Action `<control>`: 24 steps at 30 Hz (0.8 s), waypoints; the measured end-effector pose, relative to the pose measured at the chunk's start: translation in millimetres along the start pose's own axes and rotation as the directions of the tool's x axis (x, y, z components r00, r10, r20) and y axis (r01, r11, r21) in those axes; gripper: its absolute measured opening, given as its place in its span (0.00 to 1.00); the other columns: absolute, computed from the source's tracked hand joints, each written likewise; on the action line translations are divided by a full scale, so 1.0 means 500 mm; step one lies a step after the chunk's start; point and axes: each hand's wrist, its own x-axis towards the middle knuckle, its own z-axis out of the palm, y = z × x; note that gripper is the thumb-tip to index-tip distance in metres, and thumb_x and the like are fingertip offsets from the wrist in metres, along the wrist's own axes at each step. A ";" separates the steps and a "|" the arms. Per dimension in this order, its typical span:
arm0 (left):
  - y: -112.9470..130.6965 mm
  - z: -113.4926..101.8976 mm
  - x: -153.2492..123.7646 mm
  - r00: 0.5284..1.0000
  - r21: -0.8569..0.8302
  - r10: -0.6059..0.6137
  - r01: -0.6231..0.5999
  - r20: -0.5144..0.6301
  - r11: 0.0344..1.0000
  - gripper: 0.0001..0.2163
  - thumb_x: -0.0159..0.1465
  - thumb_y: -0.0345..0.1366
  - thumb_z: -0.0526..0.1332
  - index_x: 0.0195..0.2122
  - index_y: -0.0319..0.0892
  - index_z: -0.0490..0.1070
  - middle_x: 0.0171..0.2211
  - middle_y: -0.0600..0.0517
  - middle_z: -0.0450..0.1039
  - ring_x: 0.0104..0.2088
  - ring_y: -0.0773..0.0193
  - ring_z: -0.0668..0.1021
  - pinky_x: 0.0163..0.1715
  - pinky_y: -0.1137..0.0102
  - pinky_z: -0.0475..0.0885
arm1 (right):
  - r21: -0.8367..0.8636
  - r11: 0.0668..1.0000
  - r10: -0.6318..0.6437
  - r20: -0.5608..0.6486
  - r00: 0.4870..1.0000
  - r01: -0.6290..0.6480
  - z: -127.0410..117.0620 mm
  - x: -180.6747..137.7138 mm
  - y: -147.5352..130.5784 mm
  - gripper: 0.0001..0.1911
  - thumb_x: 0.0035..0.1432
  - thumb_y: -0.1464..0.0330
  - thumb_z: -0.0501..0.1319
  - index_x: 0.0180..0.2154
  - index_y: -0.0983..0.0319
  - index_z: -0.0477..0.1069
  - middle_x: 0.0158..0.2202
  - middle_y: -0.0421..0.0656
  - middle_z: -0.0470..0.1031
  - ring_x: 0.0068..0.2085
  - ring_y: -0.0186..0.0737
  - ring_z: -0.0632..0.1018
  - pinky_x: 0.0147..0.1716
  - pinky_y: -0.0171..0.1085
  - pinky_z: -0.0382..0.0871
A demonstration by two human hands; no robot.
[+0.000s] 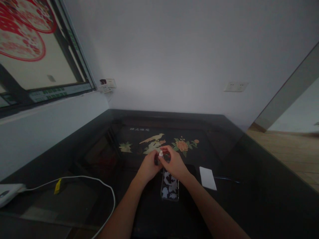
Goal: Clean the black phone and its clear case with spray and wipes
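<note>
Plainly, both hands met over the middle of the dark glossy table [249, 199], and between them sat a small white piece [160, 153], too small and dim to identify. The left hand [149, 166] pinched it from the 9 o'clock side with thumb and forefinger, while the right hand [174, 164] closed its fingertips on it from 3 o'clock. A thing that small probably left room only for fingertips, which would explain why the palms stayed clear. It was held raised just above the tabletop, close in front of the person. At 6 o'clock from the hands, partly under the right wrist, a phone [170, 189] lay flat with a black-and-white patterned back up. That back looked like a case enclosing the handset, the only container of any kind in view. A white card [207, 178] lay flat at 4 o'clock, near the phone but apart from it. At 8 o'clock a white cable [82, 178] looped across the table, carrying a yellow tag [57, 186] and running toward a white device [8, 192] at the far left edge. At 12 o'clock, beyond the hands, an inlaid bird [153, 139] and flower [182, 145] decorated the tabletop.
</note>
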 end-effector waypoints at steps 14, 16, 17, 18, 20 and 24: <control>-0.012 0.006 0.001 0.999 -0.009 0.033 -0.033 0.001 0.999 0.10 0.61 0.37 0.67 0.41 0.41 0.70 0.35 0.51 0.73 0.34 0.62 0.74 0.35 0.69 0.66 | 0.040 0.999 0.005 -0.028 1.000 -0.004 -0.007 0.008 0.016 0.09 0.64 0.65 0.65 0.46 0.57 0.77 0.44 0.43 0.81 0.45 0.43 0.80 0.47 0.42 0.72; -0.014 0.006 0.001 1.000 -0.001 0.027 -0.027 0.001 1.000 0.11 0.61 0.38 0.67 0.41 0.41 0.70 0.35 0.51 0.72 0.34 0.63 0.73 0.35 0.69 0.66 | 0.046 0.999 -0.012 -0.016 1.000 0.012 -0.009 0.008 0.014 0.10 0.65 0.65 0.63 0.47 0.57 0.77 0.46 0.44 0.80 0.47 0.44 0.80 0.46 0.42 0.72; -0.015 0.006 0.000 1.000 0.007 0.024 -0.024 0.000 1.000 0.11 0.60 0.39 0.68 0.41 0.41 0.70 0.35 0.51 0.72 0.34 0.63 0.73 0.35 0.69 0.65 | 0.047 0.999 -0.019 -0.018 1.000 0.020 -0.010 0.009 0.012 0.10 0.66 0.65 0.63 0.48 0.57 0.77 0.47 0.44 0.80 0.48 0.44 0.79 0.46 0.42 0.72; -0.015 0.006 0.000 1.000 0.016 0.021 -0.020 0.000 1.000 0.11 0.60 0.39 0.68 0.40 0.41 0.70 0.34 0.52 0.72 0.33 0.63 0.73 0.34 0.69 0.65 | 0.048 0.998 -0.027 -0.027 0.999 0.029 -0.011 0.009 0.010 0.10 0.66 0.64 0.62 0.48 0.56 0.76 0.47 0.44 0.80 0.48 0.44 0.79 0.46 0.42 0.72; -0.013 0.006 -0.001 1.000 0.028 0.012 -0.012 -0.001 1.000 0.11 0.59 0.39 0.69 0.38 0.41 0.69 0.33 0.53 0.71 0.32 0.63 0.72 0.33 0.69 0.64 | 0.039 0.998 -0.044 -0.068 0.997 0.047 -0.014 0.010 0.002 0.11 0.66 0.64 0.62 0.49 0.56 0.76 0.47 0.44 0.80 0.49 0.45 0.79 0.45 0.42 0.72; -0.002 0.005 -0.002 1.000 0.008 -0.023 0.023 -0.009 1.000 0.12 0.57 0.38 0.70 0.37 0.42 0.68 0.32 0.53 0.71 0.32 0.63 0.73 0.33 0.69 0.65 | 0.068 0.997 -0.033 -0.210 0.977 0.048 -0.035 0.016 -0.020 0.10 0.66 0.62 0.63 0.47 0.56 0.77 0.47 0.45 0.80 0.47 0.45 0.79 0.43 0.41 0.73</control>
